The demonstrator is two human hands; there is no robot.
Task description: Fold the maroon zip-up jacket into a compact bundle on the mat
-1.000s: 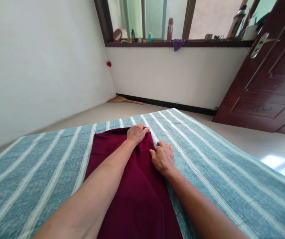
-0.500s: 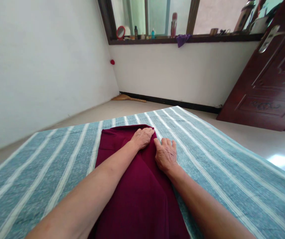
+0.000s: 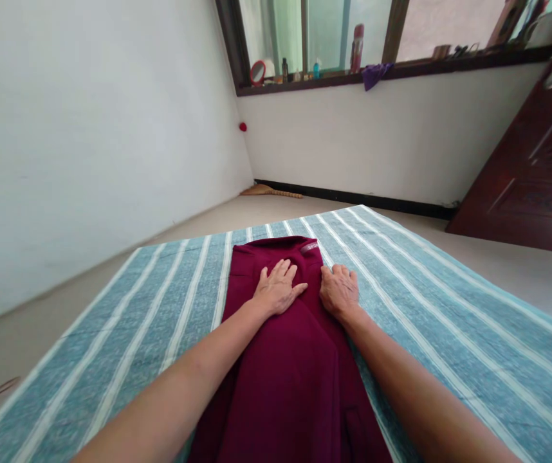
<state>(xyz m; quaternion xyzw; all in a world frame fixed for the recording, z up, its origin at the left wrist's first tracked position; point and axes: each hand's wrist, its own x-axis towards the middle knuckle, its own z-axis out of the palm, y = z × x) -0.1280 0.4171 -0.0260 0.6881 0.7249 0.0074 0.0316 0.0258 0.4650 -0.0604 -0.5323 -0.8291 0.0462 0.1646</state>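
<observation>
A dark red garment (image 3: 295, 379) lies folded lengthwise on a teal sheet with white stripes (image 3: 450, 334). Its waistband end with a small label points away from me. My left hand (image 3: 278, 289) lies flat on the cloth near that far end, fingers stretched out. My right hand (image 3: 340, 290) rests palm down on the garment's right edge, fingers together and slightly bent, holding nothing.
A white wall runs along the left. Ahead, a window sill (image 3: 401, 67) carries bottles, a small red mirror and a purple cloth. A dark wooden door (image 3: 541, 167) stands at the right. A broom (image 3: 271, 191) lies on the floor in the corner.
My left hand let go of the garment's far corner and now lies flat on the cloth. My right hand shifted a little forward along the right edge. My head turned left.
</observation>
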